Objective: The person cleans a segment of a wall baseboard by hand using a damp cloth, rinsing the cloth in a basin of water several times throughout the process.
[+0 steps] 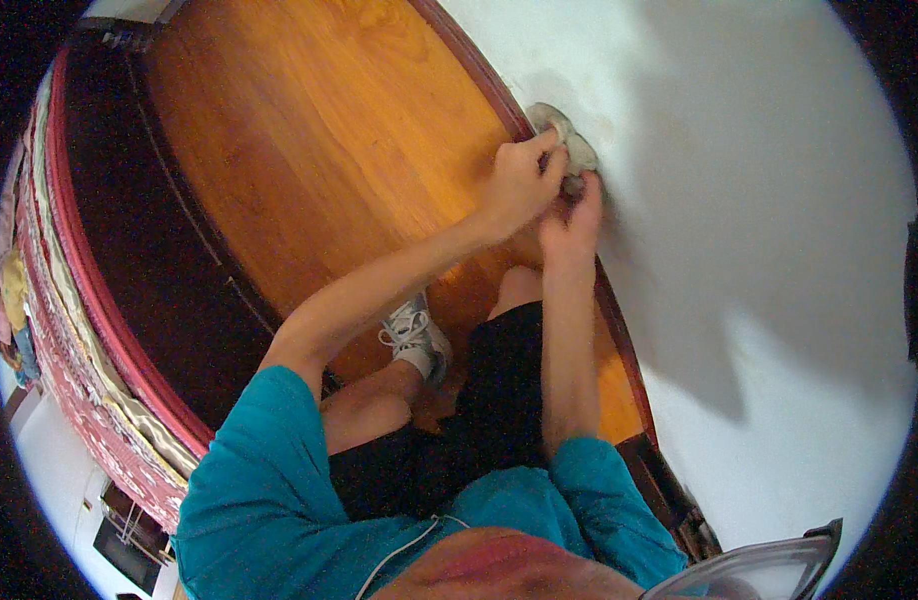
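Note:
Low against the white wall, just beyond the reddish-brown baseboard, is a pale, greyish, crumpled-looking object [571, 142], perhaps a cloth. My left hand [525, 176] reaches it from the left, with curled fingers gripping its near edge. Just below and to the right, my right hand [575, 217] has its fingers raised around a small dark round thing [573, 185] beside the pale object. Blur and the fingers hide whether that small thing is gripped or joined to the pale one.
The baseboard [480, 56] runs between the wall [766, 187] and the wooden floor [309, 120]. A bed with a dark side panel [143, 247] and layered red and patterned bedding [91, 330] stands on the left. My sneaker [417, 334] rests on the floor between my arms.

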The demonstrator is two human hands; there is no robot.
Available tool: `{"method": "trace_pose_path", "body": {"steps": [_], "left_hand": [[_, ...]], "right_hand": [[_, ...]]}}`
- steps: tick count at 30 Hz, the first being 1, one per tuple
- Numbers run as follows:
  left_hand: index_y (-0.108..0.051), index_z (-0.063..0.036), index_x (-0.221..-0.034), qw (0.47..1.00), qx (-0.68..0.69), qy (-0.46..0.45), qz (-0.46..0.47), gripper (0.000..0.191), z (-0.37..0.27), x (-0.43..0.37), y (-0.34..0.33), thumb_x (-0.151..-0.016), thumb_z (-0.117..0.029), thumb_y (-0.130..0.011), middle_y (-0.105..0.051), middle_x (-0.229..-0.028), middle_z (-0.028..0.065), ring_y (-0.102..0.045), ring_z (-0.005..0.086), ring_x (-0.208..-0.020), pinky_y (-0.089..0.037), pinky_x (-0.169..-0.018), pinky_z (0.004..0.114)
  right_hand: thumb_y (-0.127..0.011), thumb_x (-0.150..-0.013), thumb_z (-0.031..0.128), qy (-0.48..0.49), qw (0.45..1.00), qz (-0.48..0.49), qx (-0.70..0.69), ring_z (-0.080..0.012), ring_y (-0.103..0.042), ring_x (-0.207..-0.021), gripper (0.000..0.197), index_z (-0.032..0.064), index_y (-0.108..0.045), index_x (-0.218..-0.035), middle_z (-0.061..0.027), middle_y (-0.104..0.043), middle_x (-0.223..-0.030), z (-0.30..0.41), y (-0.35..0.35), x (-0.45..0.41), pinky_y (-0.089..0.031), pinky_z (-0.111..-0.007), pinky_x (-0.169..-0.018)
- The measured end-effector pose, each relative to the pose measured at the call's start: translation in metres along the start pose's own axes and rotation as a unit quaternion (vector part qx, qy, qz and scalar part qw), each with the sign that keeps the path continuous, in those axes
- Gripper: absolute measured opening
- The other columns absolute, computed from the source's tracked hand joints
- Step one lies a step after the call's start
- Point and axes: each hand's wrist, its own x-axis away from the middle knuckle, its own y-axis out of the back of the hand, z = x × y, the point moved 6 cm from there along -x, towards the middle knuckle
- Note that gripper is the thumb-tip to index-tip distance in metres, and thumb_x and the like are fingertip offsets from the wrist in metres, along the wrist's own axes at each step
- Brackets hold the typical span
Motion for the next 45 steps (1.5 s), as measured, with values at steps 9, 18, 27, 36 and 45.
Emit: {"method": "trace_pose_path", "body": {"steps": [9, 18, 27, 36, 45], "left_hand": [[-0.062, 0.0020, -0.084, 0.999, 0.018, -0.028, -0.033, 0.013, 0.012, -0.003, -0.006, -0.082, -0.010, -0.055, -0.052, -0.059, 0.0223, -0.055, 0.0316, -0.047, -0.042, -0.048, 0.038], [-0.063, 0.0032, -0.090, 1.000, -0.004, 0.020, 0.001, 0.018, 0.110, -0.030, -0.011, -0.086, -0.011, -0.051, -0.062, -0.075, 0.0197, -0.061, 0.0269, -0.066, -0.047, -0.061, 0.037], [-0.062, 0.0051, -0.093, 0.978, 0.102, 0.183, -0.004, 0.021, 0.162, 0.040, -0.025, -0.087, -0.012, -0.051, -0.065, -0.080, 0.0152, -0.061, 0.0226, -0.073, -0.047, -0.068, 0.034], [-0.060, 0.0038, -0.093, 0.982, 0.008, 0.124, -0.144, 0.023, 0.180, -0.009, -0.026, -0.090, -0.016, -0.049, -0.062, -0.079, 0.0205, -0.060, 0.0321, -0.075, -0.046, -0.071, 0.039], [-0.058, 0.0025, -0.092, 0.995, -0.073, 0.047, -0.055, 0.013, 0.121, -0.043, -0.003, -0.087, -0.005, -0.048, -0.059, -0.074, 0.0257, -0.061, 0.0414, -0.072, -0.047, -0.064, 0.044]], "right_hand": [[-0.042, -0.097, 0.027, -0.036, 0.992, -0.046, -0.116, -0.0240, -0.053, -0.108, 0.033, 0.0049, -0.051, -0.120, -0.0103, -0.054, -0.119, -0.014, 0.003, -0.010, -0.046, -0.039, -0.094], [-0.043, -0.096, 0.016, -0.096, 0.985, -0.049, -0.134, -0.0233, -0.051, -0.107, 0.033, 0.0002, -0.046, -0.125, -0.0118, -0.046, -0.125, -0.074, 0.012, -0.066, -0.046, -0.033, -0.095], [-0.046, -0.096, 0.018, -0.130, 0.972, -0.108, -0.163, -0.0237, -0.052, -0.107, 0.032, -0.0003, -0.048, -0.122, -0.0121, -0.052, -0.117, -0.116, 0.083, -0.054, -0.047, -0.036, -0.095], [-0.050, -0.093, 0.020, 0.032, 0.980, 0.042, 0.190, -0.0295, -0.054, -0.110, 0.038, -0.0024, -0.051, -0.124, -0.0158, -0.056, -0.122, -0.094, 0.037, -0.072, -0.044, -0.038, -0.095], [-0.052, -0.091, 0.011, -0.160, 0.972, -0.006, -0.170, -0.0226, -0.050, -0.116, 0.042, -0.0006, -0.045, -0.130, -0.0128, -0.051, -0.128, -0.109, -0.004, -0.085, -0.041, -0.034, -0.099]]}}
